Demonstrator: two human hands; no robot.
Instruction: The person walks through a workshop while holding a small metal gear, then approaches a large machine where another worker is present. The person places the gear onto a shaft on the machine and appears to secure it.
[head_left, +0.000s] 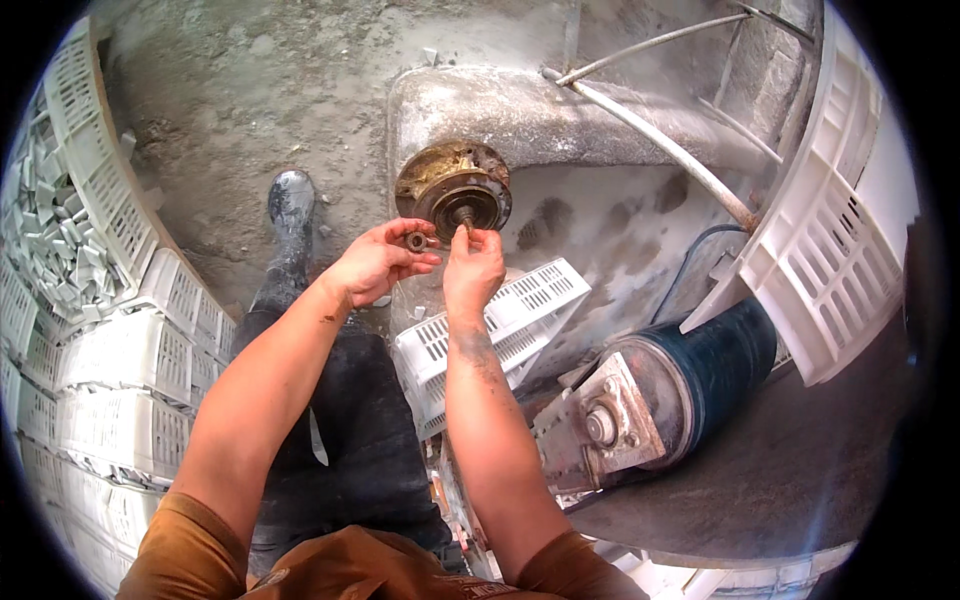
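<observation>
Head view, left hand: the left hand (pixel 375 262) reaches forward from the lower left, forearm bare, palm turned partly up. Its thumb and fingertips pinch a small rusty ring-shaped nut (pixel 416 241), held just left of the other hand's fingertips.

Head view, right hand: the right hand (pixel 473 268) rises straight from the lower middle, wrist bent forward. Its fingertips close narrowly on the tip of the short threaded shaft (pixel 466 215).

Shaft and hub: the shaft sticks out of the middle of a round rusty metal hub (pixel 455 187), brownish-yellow with a darker inner disc. The hub sits just above the right-hand pinch, mounted on a dusty grey machine housing (pixel 520 120).

Beyond the grip: a grey pipe (pixel 660 145) runs diagonally up and to the right of the hub.

Below the grip: a white slotted plastic crate (pixel 500 330) lies tilted under the right wrist. Further right and lower, a dark blue cylindrical motor (pixel 690 375) with a grey end plate.

Left of the grip: a dusty dark boot (pixel 290 215) on the ground, and stacked white crates (pixel 120 300) well apart at the far left.
</observation>
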